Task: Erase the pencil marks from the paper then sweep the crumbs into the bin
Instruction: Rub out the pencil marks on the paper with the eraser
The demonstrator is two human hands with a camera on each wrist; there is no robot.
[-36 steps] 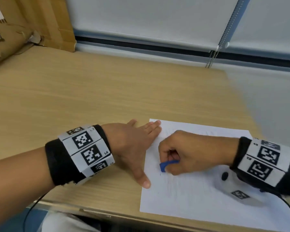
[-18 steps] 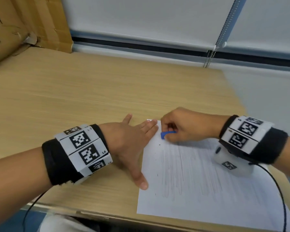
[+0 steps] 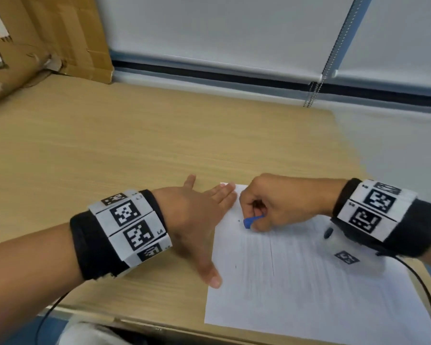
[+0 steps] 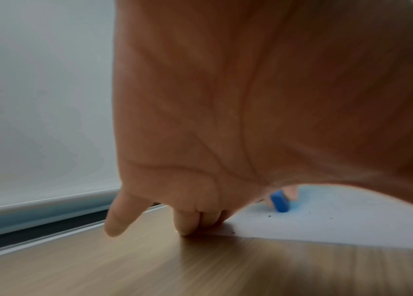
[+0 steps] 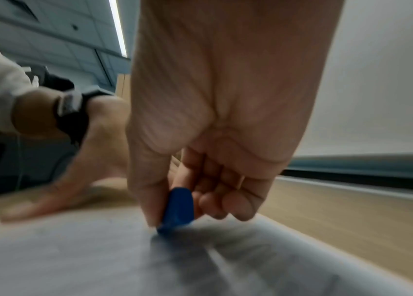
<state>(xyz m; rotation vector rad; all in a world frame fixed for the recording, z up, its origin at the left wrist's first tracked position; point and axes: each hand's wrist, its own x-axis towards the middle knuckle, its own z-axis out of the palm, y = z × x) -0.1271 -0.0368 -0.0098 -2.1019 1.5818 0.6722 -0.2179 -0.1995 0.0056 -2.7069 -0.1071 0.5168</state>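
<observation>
A white sheet of paper (image 3: 309, 290) with faint vertical pencil lines lies at the desk's near right. My right hand (image 3: 271, 207) pinches a small blue eraser (image 3: 251, 221) and presses its tip on the sheet near the top left corner. In the right wrist view the eraser (image 5: 177, 208) sits between thumb and fingers, touching the paper (image 5: 99, 250). My left hand (image 3: 199, 215) lies flat, fingers straight, holding down the paper's left edge. The left wrist view shows the fingertips (image 4: 187, 222) on the paper corner, the eraser (image 4: 280, 201) beyond and dark crumbs on the sheet. No bin is in view.
The wooden desk (image 3: 135, 145) stretches far and left of the sheet. Cardboard boxes (image 3: 35, 46) stand at the back left corner. A window blind with a bead chain (image 3: 319, 78) runs along the back. The desk's right edge lies just past the paper.
My right hand rubbed the eraser from mid-sheet up to the top left corner, then came back down a little. The left hand has stayed flat on the paper's edge.
</observation>
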